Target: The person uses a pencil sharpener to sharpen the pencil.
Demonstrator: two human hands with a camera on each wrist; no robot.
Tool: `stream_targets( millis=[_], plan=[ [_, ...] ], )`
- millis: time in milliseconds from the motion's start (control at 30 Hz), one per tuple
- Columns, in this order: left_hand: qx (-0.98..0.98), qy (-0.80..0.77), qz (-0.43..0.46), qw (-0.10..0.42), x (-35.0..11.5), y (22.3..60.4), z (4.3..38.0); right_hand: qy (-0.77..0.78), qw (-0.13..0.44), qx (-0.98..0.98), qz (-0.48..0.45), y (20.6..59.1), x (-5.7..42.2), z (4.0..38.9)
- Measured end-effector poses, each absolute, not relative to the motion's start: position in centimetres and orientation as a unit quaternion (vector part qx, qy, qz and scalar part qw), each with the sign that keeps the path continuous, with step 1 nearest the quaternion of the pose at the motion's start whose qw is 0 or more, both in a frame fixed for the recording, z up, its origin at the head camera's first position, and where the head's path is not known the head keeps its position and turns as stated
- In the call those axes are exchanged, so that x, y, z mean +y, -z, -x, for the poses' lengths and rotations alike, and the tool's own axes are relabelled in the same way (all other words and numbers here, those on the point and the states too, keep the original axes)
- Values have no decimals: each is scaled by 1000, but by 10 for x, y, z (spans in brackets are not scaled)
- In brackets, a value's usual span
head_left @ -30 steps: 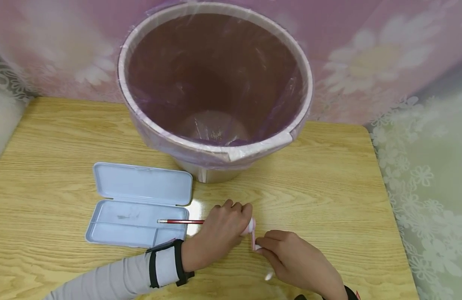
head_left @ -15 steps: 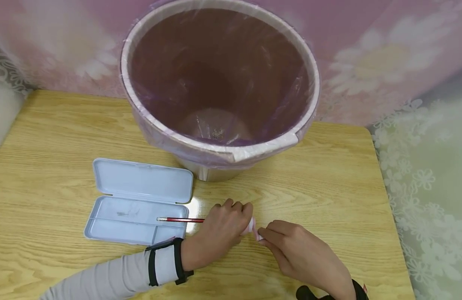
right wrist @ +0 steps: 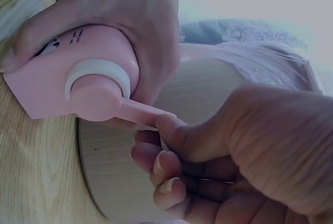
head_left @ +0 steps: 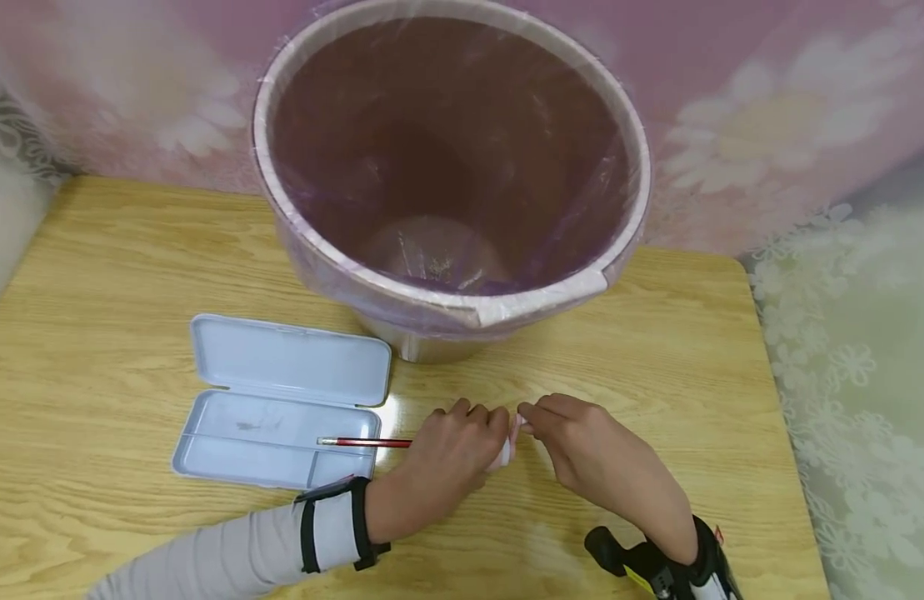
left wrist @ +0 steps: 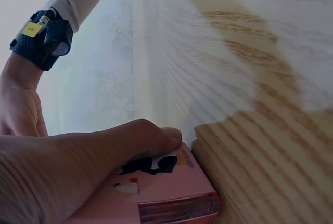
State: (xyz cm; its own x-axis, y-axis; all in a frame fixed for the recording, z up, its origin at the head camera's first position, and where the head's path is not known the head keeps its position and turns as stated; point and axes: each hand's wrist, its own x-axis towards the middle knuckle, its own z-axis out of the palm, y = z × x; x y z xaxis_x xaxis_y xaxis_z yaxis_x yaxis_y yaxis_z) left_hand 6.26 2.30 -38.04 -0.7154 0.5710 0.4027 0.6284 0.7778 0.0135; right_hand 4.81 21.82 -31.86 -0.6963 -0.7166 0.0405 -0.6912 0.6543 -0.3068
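Note:
A pink crank pencil sharpener [right wrist: 47,86] with a white ring sits on the table, mostly hidden under my left hand [head_left: 450,450] in the head view. That hand grips its body from above, with the thumb [left wrist: 151,136] along one side in the left wrist view. My right hand [head_left: 592,446] pinches the end of the sharpener's pink crank [right wrist: 138,112] between thumb and fingers. From the sharpener's other side a red pencil [head_left: 372,442] sticks out leftward, its eraser end above the case; its other end is hidden.
A light blue pencil case [head_left: 244,458] lies with its lid raised, left of the hands. Behind stands a large bin [head_left: 424,296] lined with a clear purplish bag, with a few small bits at its bottom. A pink flowered backdrop [head_left: 761,125] rises beyond the wooden table [head_left: 694,350].
My right hand has swung the crank's end from low near me up and away, now at its upper side. My left hand, the pencil and the case stay in place.

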Motion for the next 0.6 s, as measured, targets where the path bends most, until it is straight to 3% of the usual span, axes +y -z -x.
stream_targets(
  millis=[600],
  plan=[
    [-932,37,342,117,21,379,-66,166,81,911,370,342,217,-33]
  ],
)
